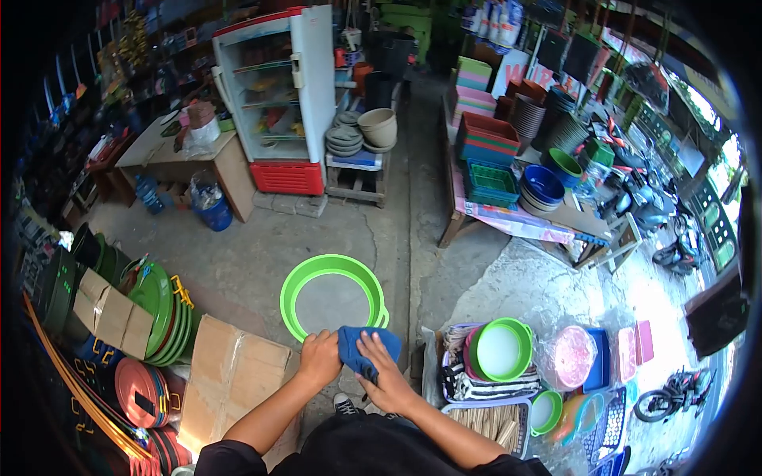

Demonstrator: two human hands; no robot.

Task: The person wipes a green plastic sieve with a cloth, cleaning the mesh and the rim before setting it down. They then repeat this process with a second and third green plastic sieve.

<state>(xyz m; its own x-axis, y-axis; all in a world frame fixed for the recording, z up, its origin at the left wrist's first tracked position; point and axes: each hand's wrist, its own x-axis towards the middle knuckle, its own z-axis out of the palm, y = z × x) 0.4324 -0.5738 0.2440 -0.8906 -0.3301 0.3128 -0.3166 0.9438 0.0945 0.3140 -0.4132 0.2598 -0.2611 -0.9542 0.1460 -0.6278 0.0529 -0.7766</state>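
A round bright-green sieve (290, 284) with a fine grey mesh bottom is held out in front of me, over the concrete floor. My left hand (321, 358) is closed at its near rim. Just right of it, my right hand (382, 369) presses a folded blue cloth (359, 347), its fingers laid over the fabric. The cloth overlaps the near right part of the rim, close to the sieve's small side lug (384, 316). My right thumb and the cloth's underside are partly hidden.
A flattened cardboard box (230, 385) and stacked green tubs (155, 305) lie on the left. At right are baskets of goods with another green sieve (501, 350). Ahead stand a glass-door fridge (313, 95) and a table of blue basins (543, 184).
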